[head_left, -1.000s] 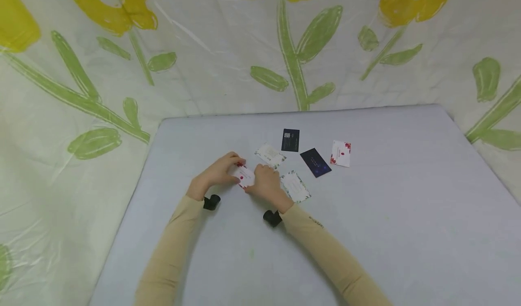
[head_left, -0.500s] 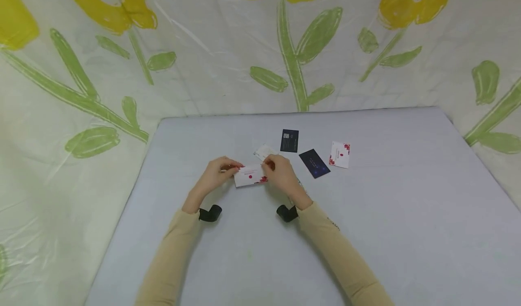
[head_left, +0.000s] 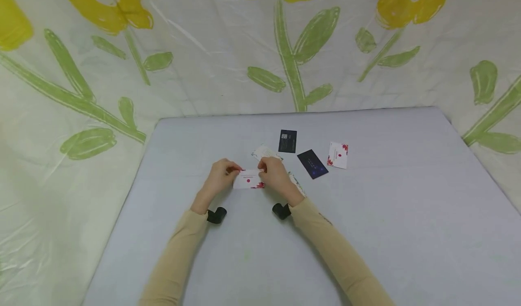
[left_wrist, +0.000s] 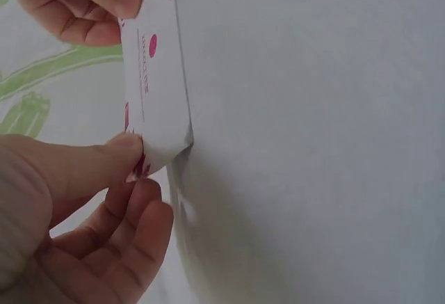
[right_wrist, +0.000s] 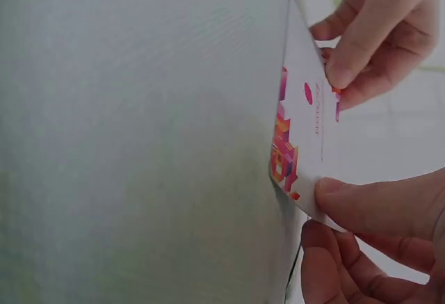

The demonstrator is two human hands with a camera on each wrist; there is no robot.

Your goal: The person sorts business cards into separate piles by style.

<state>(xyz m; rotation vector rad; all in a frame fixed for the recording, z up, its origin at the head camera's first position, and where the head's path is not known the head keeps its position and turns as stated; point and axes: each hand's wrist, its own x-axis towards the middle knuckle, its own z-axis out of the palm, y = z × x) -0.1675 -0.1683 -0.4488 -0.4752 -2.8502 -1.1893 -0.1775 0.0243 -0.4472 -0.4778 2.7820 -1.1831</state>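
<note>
Both hands hold one white card [head_left: 247,182] with red floral corners and a red dot, tilted up with its lower long edge at the table. My left hand [head_left: 220,178] pinches its upper left corner between thumb and fingers, as the left wrist view shows on the card [left_wrist: 156,74]. With thumb and fingertips my right hand [head_left: 275,174] pinches the opposite upper corner; in the right wrist view the thumb presses the face of the card [right_wrist: 313,123]. Just behind the right hand lies a white card with a leafy border [head_left: 264,152], partly covered. Another leafy-bordered card [head_left: 297,184] is half hidden by that hand.
A black card with a square code [head_left: 287,141] lies at the back of the table [head_left: 386,215]. To its right are a dark blue card [head_left: 312,164] and another white card with red flowers [head_left: 338,155]. A flower-printed sheet [head_left: 211,48] hangs behind the table.
The held card was turned from a slant to lie lengthwise across, and the right hand shifted from its side to its upper right corner. Since then both hands have moved only slightly.
</note>
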